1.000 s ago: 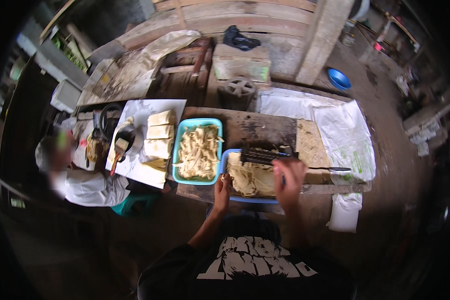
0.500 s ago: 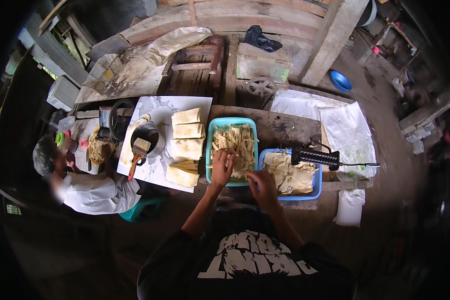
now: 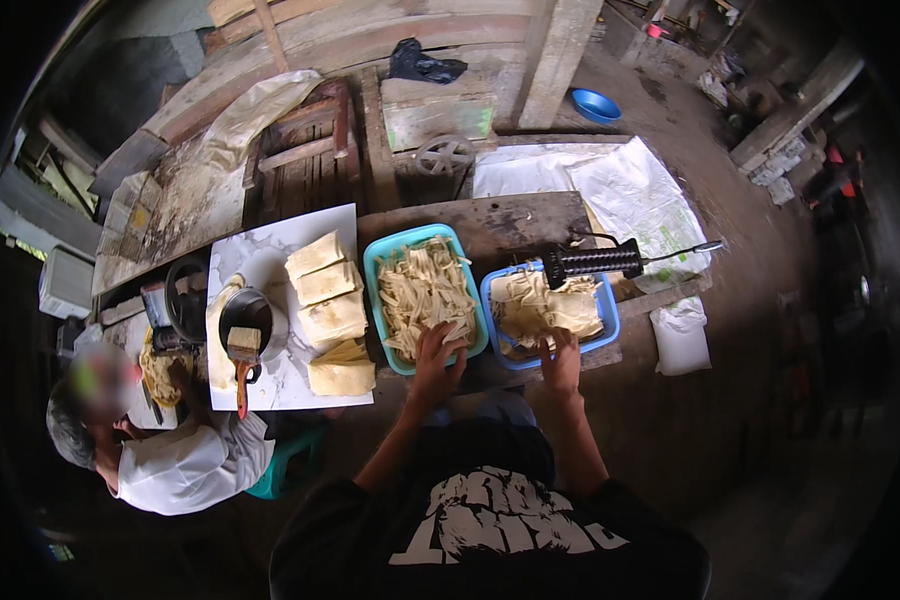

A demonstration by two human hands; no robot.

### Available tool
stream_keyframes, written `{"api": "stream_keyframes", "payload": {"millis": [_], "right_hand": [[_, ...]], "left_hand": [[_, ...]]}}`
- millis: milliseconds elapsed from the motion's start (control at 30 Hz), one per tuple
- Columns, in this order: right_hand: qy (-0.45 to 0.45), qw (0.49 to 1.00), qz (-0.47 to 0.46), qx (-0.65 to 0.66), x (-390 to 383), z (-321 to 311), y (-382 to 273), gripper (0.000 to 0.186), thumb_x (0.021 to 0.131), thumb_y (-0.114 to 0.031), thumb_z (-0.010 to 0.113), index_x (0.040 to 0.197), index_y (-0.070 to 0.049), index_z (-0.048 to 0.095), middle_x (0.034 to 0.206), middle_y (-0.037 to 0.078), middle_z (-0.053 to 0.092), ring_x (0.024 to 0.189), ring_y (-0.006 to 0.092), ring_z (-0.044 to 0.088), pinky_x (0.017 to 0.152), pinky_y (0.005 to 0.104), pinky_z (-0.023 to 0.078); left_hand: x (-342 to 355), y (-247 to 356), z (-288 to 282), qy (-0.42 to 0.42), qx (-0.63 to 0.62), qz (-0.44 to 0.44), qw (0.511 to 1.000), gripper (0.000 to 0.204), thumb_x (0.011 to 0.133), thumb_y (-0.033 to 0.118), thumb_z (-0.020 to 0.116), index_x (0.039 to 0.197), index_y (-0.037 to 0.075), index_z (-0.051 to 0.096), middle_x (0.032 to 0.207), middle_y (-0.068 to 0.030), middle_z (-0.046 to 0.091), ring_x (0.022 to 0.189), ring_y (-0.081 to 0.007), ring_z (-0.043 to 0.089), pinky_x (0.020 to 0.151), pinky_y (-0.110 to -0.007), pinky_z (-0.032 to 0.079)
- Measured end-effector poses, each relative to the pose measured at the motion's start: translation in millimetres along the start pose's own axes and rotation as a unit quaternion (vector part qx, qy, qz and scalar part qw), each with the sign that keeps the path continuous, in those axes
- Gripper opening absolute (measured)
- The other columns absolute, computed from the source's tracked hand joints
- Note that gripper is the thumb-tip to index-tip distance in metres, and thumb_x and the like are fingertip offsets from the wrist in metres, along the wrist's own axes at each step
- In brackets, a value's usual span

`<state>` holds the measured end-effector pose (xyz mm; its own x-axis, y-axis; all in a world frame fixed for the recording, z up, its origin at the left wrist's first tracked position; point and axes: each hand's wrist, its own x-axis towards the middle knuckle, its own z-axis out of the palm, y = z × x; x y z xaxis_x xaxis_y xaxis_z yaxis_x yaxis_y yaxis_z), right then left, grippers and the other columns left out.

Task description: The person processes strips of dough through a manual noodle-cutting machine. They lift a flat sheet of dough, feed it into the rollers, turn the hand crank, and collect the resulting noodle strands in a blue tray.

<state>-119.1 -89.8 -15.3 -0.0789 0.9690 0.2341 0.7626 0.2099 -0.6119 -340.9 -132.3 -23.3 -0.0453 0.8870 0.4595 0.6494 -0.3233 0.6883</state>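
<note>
A teal basin (image 3: 374, 310) in front of me holds a heap of pale, limp strips (image 3: 425, 285). My left hand (image 3: 436, 362) lies over its near rim, fingers loosely bent and apart, the tips touching the strips. To the right, a blue basin (image 3: 611, 310) holds pale, thin, soft sheets (image 3: 525, 305), some folded and overlapping. My right hand (image 3: 562, 362) reaches over this basin's near edge, with thumb and fingers closed on the edge of a sheet. The fingertips are partly hidden against the sheets.
Left of the basins, a marbled white board (image 3: 270, 225) bears stacked pale sheets (image 3: 332, 318), a dark pot (image 3: 245, 310) and a brush (image 3: 243, 365). A black coiled handle with a metal rod (image 3: 595, 262) lies across the blue basin's far edge. A co-worker (image 3: 185, 460) sits at left.
My hands have moved apart: the right has gone from between the basins into the blue one, the left stays at the teal one. The view has shifted, moving the scene leftward.
</note>
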Motion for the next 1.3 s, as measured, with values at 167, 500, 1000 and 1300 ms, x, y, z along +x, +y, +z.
{"api": "stream_keyframes", "payload": {"millis": [167, 500, 1000, 1300], "right_hand": [[-0.012, 0.994, 0.07, -0.078, 37, -40, 63, 0.027, 0.077, -0.014, 0.055, 0.103, -0.007, 0.055, 0.103, 0.013, 0.055, 0.099, 0.0309, 0.048, 0.083, 0.0424, 0.038], [-0.204, 0.971, -0.115, -0.049, 104, -104, 175, 0.052, 0.069, -0.038, 0.065, 0.112, -0.013, 0.052, 0.109, 0.014, 0.052, 0.106, 0.0287, 0.045, 0.086, 0.0429, 0.035], [-0.023, 0.98, -0.195, 0.027, 111, -145, 253, 0.019, 0.078, -0.024, 0.058, 0.084, -0.006, 0.06, 0.078, 0.01, 0.058, 0.078, 0.0256, 0.054, 0.068, 0.0362, 0.04], [0.001, 0.891, 0.148, 0.429, 87, -177, 245, 0.03, 0.089, -0.025, 0.05, 0.077, 0.003, 0.057, 0.063, -0.003, 0.05, 0.061, 0.0047, 0.042, 0.054, 0.021, 0.035]], "left_hand": [[11, 46, 55, -0.027, -0.012, 0.005, 1.0, 0.015, 0.072, 0.007, 0.061, 0.087, 0.009, 0.056, 0.106, -0.0089, 0.054, 0.108, -0.0285, 0.046, 0.093, -0.045, 0.03], [55, 143, 207, 0.0, 0.003, -0.015, 1.0, 0.015, 0.072, 0.006, 0.06, 0.086, 0.008, 0.056, 0.099, -0.008, 0.057, 0.102, -0.0271, 0.049, 0.09, -0.042, 0.033], [74, 222, 295, 0.053, -0.014, -0.148, 0.987, 0.015, 0.077, 0.01, 0.056, 0.091, 0.005, 0.058, 0.097, -0.011, 0.058, 0.096, -0.0296, 0.05, 0.084, -0.038, 0.035], [86, 229, 305, -0.054, -0.414, -0.324, 0.849, 0.028, 0.089, 0.021, 0.048, 0.11, 0.003, 0.045, 0.096, -0.0075, 0.057, 0.087, -0.0153, 0.056, 0.069, -0.026, 0.045]]}}
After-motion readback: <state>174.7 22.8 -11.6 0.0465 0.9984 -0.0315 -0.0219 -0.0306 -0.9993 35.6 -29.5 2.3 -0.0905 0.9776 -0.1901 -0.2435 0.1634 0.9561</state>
